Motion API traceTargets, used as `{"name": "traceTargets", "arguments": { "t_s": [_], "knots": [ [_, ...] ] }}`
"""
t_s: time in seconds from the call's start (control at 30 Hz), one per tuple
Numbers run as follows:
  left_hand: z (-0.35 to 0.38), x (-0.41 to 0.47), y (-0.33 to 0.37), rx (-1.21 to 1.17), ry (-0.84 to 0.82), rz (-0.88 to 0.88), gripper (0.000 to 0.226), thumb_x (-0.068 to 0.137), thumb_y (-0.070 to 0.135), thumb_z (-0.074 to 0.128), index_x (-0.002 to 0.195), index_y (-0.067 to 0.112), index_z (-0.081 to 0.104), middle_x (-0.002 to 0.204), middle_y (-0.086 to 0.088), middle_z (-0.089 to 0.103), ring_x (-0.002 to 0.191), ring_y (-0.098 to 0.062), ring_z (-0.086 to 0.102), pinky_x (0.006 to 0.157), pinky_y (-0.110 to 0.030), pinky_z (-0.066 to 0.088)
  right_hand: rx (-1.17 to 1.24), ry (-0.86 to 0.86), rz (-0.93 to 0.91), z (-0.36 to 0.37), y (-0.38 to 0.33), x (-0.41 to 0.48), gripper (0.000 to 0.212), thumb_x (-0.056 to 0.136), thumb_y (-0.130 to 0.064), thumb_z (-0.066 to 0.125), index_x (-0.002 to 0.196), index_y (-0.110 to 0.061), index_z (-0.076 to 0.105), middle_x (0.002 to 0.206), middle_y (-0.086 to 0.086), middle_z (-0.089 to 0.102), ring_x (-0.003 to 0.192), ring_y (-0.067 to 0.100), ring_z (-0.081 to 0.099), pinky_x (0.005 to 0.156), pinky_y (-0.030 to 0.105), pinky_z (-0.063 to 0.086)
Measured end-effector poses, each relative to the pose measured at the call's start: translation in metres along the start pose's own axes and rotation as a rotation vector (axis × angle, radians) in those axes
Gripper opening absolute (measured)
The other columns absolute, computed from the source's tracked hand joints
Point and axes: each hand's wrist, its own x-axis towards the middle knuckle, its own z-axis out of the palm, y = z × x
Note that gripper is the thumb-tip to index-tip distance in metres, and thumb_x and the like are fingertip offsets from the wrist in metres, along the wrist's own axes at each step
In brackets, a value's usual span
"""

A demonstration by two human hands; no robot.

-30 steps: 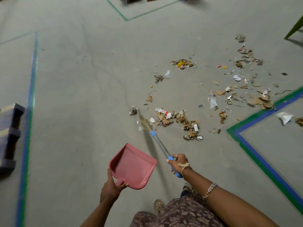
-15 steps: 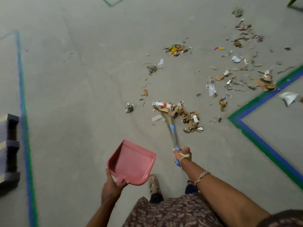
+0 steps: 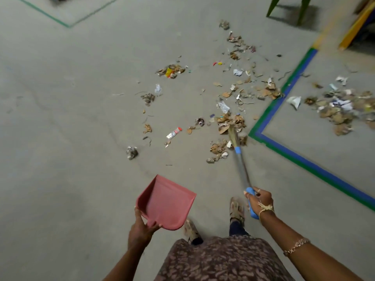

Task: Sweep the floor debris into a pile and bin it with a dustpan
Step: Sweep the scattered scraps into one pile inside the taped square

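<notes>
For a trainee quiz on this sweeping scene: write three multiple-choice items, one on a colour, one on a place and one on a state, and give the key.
1. What colour is the wide plastic dustpan?
A. Blue
B. Pink-red
C. Green

2. Where is the straw brush end of the blue-gripped broom?
A. In the brown cardboard scrap clump by the green and blue floor tape corner
B. Inside the dustpan
C. Raised in the air

3. What state is the dustpan in?
A. Full of scraps
B. Turned upside down
C. Empty, gripped by the left hand

Key: 1 B, its whole tray is pink-red; 2 A, the bristles sit among the brown scraps next to the tape; 3 C, its tray shows no scraps and the fingers curl round its handle.
</notes>
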Motion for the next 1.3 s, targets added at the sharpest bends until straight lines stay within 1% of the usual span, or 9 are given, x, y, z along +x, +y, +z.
{"name": "traceTargets", "arguments": {
  "t_s": [0.07, 0.13, 0.23, 0.43, 0.6, 0.77, 0.83, 1.07, 1.3],
  "knots": [
    [-0.008, 0.012, -0.008, 0.022, -0.027, 0.029, 0.141, 0.045, 0.085, 0.074, 0.15, 0.048, -0.012, 0.087, -0.008, 0.076, 0.076, -0.039, 0.073, 0.064, -0.049, 0.06, 0.025, -0.017, -0.017, 0.006, 0.006, -0.015, 0.051, 0.079, -0.016, 0.082, 0.125, -0.004, 0.066, 0.082, 0.012, 0.072, 0.061, 0.025, 0.067, 0.066, 0.041, 0.061],
    [-0.016, 0.023, -0.015, 0.033, -0.026, 0.044, 0.143, 0.041, 0.088, 0.071, 0.15, 0.046, -0.012, 0.093, -0.005, 0.077, 0.075, -0.037, 0.072, 0.063, -0.047, 0.06, 0.064, -0.064, -0.014, 0.015, 0.007, -0.03, 0.048, 0.081, -0.01, 0.079, 0.126, -0.003, 0.065, 0.071, 0.01, 0.067, 0.056, 0.025, 0.061, 0.058, 0.034, 0.056],
    [-0.023, 0.037, -0.025, 0.03, -0.04, 0.057, 0.144, 0.044, 0.085, 0.074, 0.151, 0.043, -0.012, 0.094, -0.002, 0.078, 0.077, -0.038, 0.073, 0.062, -0.047, 0.06, 0.088, -0.149, 0.025, 0.034, 0.01, -0.039, 0.044, 0.083, -0.005, 0.077, 0.125, -0.001, 0.064, 0.073, 0.016, 0.064, 0.052, 0.025, 0.054, 0.048, 0.03, 0.045],
    [-0.044, 0.034, -0.014, 0.018, -0.005, 0.055, 0.138, 0.057, 0.066, 0.087, 0.149, 0.048, -0.014, 0.086, -0.009, 0.076, 0.082, -0.042, 0.073, 0.062, -0.047, 0.058, 0.006, -0.264, 0.077, 0.064, 0.017, -0.035, 0.034, 0.082, -0.005, 0.078, 0.112, 0.002, 0.065, 0.082, 0.02, 0.067, 0.051, 0.028, 0.058, 0.047, 0.032, 0.049],
    [-0.05, 0.04, -0.013, -0.004, -0.013, 0.037, 0.139, 0.054, 0.068, 0.088, 0.15, 0.048, -0.01, 0.076, -0.014, 0.072, 0.068, -0.04, 0.072, 0.056, -0.048, 0.058, 0.178, -0.092, 0.216, 0.061, 0.018, -0.022, 0.014, 0.082, 0.002, 0.075, 0.085, 0.011, 0.065, 0.06, 0.013, 0.055, 0.043, 0.022, 0.047, 0.034, 0.021, 0.037],
    [-0.049, 0.017, 0.015, -0.024, -0.065, 0.029, 0.133, 0.064, 0.044, 0.095, 0.157, 0.039, 0.0, 0.068, -0.016, 0.069, 0.041, -0.024, 0.061, 0.039, -0.032, 0.048, 0.286, 0.083, 0.242, 0.021, 0.026, -0.001, 0.01, 0.083, -0.002, 0.074, 0.08, 0.004, 0.066, 0.075, 0.016, 0.061, 0.055, 0.026, 0.055, 0.048, 0.028, 0.045],
    [-0.046, 0.014, 0.025, -0.033, -0.08, 0.038, 0.132, 0.066, 0.041, 0.095, 0.157, 0.038, 0.0, 0.065, -0.017, 0.069, 0.038, -0.022, 0.057, 0.039, -0.031, 0.045, 0.27, 0.145, 0.214, 0.001, 0.028, 0.006, 0.011, 0.082, -0.005, 0.076, 0.087, 0.003, 0.07, 0.078, 0.017, 0.064, 0.056, 0.028, 0.058, 0.049, 0.029, 0.047],
    [-0.028, 0.017, 0.057, 0.002, -0.095, 0.081, 0.137, 0.061, 0.049, 0.095, 0.158, 0.037, -0.001, 0.066, -0.007, 0.071, 0.043, -0.023, 0.06, 0.047, -0.035, 0.05, 0.176, 0.204, 0.121, -0.051, 0.056, 0.023, 0.055, 0.081, -0.019, 0.08, 0.13, -0.004, 0.062, 0.087, 0.022, 0.073, 0.053, 0.031, 0.065, 0.062, 0.047, 0.061],
    [0.01, 0.036, 0.076, 0.091, -0.088, 0.139, 0.143, 0.051, 0.072, 0.087, 0.153, 0.045, -0.009, 0.074, -0.01, 0.072, 0.07, -0.039, 0.072, 0.06, -0.048, 0.06, 0.185, 0.061, -0.011, -0.079, 0.061, -0.006, 0.053, 0.084, -0.011, 0.078, 0.133, -0.007, 0.06, 0.067, 0.018, 0.068, 0.046, 0.026, 0.058, 0.048, 0.033, 0.051]
  ]
}}
